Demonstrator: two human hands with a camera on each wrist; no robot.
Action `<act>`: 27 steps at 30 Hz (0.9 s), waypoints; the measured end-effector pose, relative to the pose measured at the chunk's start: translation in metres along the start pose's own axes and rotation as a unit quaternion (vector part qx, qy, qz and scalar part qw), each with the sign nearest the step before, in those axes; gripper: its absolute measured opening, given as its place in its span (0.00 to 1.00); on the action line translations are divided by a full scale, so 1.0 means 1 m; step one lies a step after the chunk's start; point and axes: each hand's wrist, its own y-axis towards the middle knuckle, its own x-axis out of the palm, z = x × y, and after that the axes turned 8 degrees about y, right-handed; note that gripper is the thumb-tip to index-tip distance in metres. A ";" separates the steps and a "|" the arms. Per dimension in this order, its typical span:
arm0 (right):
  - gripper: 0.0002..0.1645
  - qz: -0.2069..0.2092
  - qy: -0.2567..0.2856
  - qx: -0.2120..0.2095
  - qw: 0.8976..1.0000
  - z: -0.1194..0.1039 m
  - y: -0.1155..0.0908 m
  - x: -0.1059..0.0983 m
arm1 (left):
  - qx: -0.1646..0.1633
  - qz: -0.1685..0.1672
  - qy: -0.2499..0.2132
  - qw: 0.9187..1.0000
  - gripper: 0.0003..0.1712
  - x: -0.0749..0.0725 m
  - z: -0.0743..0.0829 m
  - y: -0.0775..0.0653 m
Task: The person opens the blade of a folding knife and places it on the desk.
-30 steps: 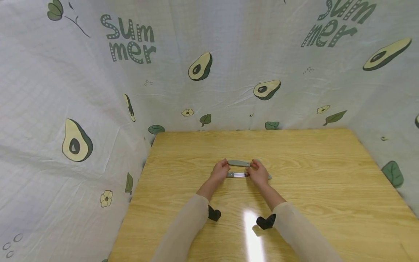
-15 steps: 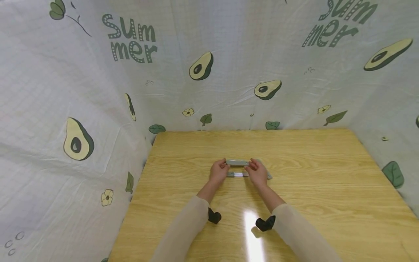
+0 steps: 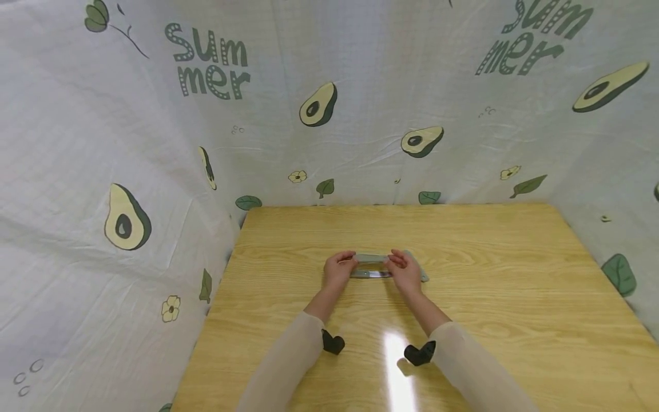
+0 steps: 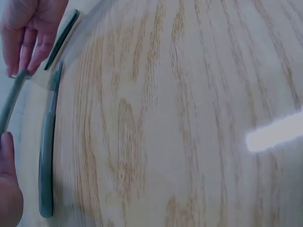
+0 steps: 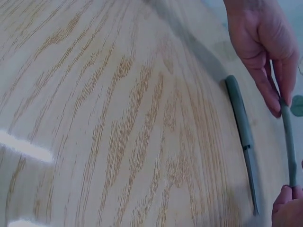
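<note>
A slim grey-green bar with a smooth surface [image 3: 372, 258] is held level between a person's two hands, just beyond a small knife with a rounded grey-green handle and shiny metal blade [image 3: 370, 274]. The left hand [image 3: 337, 272] pinches one end of the bar between thumb and fingers; the right hand [image 3: 405, 272] pinches the other end. The knife lies on the pale, wood-grained tabletop [image 3: 489, 286], handle toward the left hand and blade toward the right. A flat grey-green piece [image 4: 62, 39] lies at a slant just past the blade's tip, partly hidden by the right hand in the head view. White cloth printed with avocados [image 3: 360, 57] hangs behind
</note>
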 end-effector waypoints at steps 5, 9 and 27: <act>0.26 -0.012 0.025 0.001 1.000 0.000 0.001 -0.001 | -0.010 -0.057 -0.092 0.994 0.16 -0.005 -0.001 -0.002; 0.23 -0.046 0.064 0.016 0.997 0.000 0.002 -0.002 | -0.004 -0.087 -0.107 0.990 0.17 -0.008 -0.002 -0.003; 0.20 -0.273 0.050 0.015 0.960 0.010 -0.007 -0.015 | 0.050 -0.186 -0.012 0.981 0.20 -0.028 -0.012 -0.016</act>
